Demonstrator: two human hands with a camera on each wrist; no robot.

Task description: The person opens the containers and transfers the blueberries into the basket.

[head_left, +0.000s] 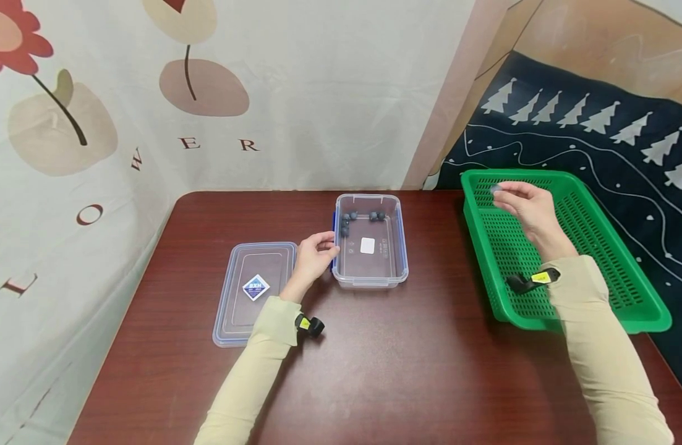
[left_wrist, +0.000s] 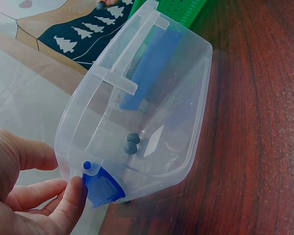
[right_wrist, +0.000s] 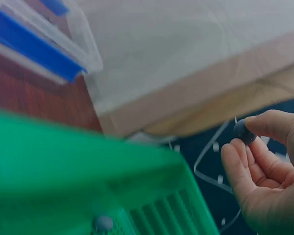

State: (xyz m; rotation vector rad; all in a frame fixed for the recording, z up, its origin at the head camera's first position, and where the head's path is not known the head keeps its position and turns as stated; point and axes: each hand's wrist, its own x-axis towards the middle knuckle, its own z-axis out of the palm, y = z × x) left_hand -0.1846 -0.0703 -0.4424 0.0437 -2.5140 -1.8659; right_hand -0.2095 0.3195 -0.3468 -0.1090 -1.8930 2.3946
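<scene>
My right hand (head_left: 532, 213) is raised over the far left part of the green basket (head_left: 481, 266). Between thumb and fingers it pinches a blueberry (right_wrist: 244, 131), dark and round in the right wrist view. My left hand (head_left: 314, 259) holds the left side of a clear plastic container (head_left: 387, 266), its fingers by the blue latch (left_wrist: 104, 187). Inside that container several blueberries (head_left: 345, 228) lie along the left and far walls. One more blueberry (right_wrist: 104, 223) lies in the basket in the right wrist view.
Flat on the table (head_left: 407, 371), left of the container, lies its clear lid (head_left: 257, 324) with a blue and white sticker. A white printed cloth (head_left: 329, 93) hangs behind the table. Dark cloth with white trees (head_left: 596, 120) lies beyond the basket.
</scene>
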